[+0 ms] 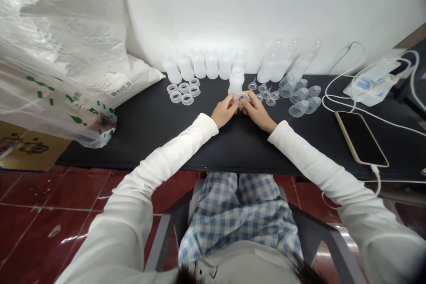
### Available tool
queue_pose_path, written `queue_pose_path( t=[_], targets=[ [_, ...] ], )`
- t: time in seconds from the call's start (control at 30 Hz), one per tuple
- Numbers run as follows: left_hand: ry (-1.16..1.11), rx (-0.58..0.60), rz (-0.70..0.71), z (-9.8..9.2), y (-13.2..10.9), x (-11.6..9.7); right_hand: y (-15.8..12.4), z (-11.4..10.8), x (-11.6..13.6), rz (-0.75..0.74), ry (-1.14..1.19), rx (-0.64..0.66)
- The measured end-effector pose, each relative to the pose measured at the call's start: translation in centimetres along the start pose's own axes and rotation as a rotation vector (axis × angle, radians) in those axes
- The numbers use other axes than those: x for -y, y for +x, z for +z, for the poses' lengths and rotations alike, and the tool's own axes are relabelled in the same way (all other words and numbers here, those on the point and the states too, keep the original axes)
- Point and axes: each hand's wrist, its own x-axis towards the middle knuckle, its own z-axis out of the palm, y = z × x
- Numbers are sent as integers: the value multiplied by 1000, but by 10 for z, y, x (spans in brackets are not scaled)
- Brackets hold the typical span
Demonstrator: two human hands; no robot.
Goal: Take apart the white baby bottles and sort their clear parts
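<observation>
Near the middle of the black table, my left hand (225,111) and my right hand (257,112) meet around a translucent ring (242,97), with fingers closed on it from both sides. Something clear seems to sit inside the ring, partly covered by my fingers. Just behind my hands stands an open white bottle (236,80). Several white rings (187,99) lie to the left. Small clear nipples (270,101) rest right of my hands, and several clear caps (299,108) lie beyond them.
White bottles (212,66) line the wall, with capped bottles (278,64) to their right. Plastic bags (60,53) cover the table's left end. A phone (362,138), white cables and a power strip (372,84) lie at the right.
</observation>
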Motion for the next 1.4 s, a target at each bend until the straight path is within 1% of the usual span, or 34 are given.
queue_pose_path(
  t=[0.1, 0.2, 0.3, 0.43, 0.53, 0.67, 0.73, 0.83, 0.93, 1.03, 1.13, 1.27, 1.4],
  targets=[
    [-3, 11, 40, 0, 1, 0, 0, -1, -1, -19, -15, 14],
    [62, -36, 71, 0, 1, 0, 1, 0, -1, -52, -25, 10],
    [112, -81, 50, 1, 0, -2, 2, 1, -2, -76, -24, 8],
    [162, -93, 1, 3, -2, -7, 3, 3, -5, -90, -36, -34],
    [187, -97, -10, 3, -2, -7, 4, 4, -8, -85, -45, -58],
    [140, -73, 3, 1, -1, -3, 1, 3, -7, -54, -72, -71],
    [105, -41, -3, 0, 0, -1, -1, 2, -5, -49, -136, -69],
    [90, 1, -25, -2, 0, 1, -5, -1, -1, -82, -260, -45],
    [124, 4, -26, -2, 0, 1, -6, -1, 0, -111, -302, -32],
    [202, -36, 22, -1, 0, 1, -5, 1, -4, -116, -296, -61],
    [282, -82, 53, 0, 0, 0, -2, 4, -8, -109, -230, -82],
    [315, -101, 35, 1, -1, -4, 1, 5, -10, -98, -142, -76],
    [310, -98, 8, 3, -3, -7, 1, 5, -9, -79, -127, -82]
  ],
)
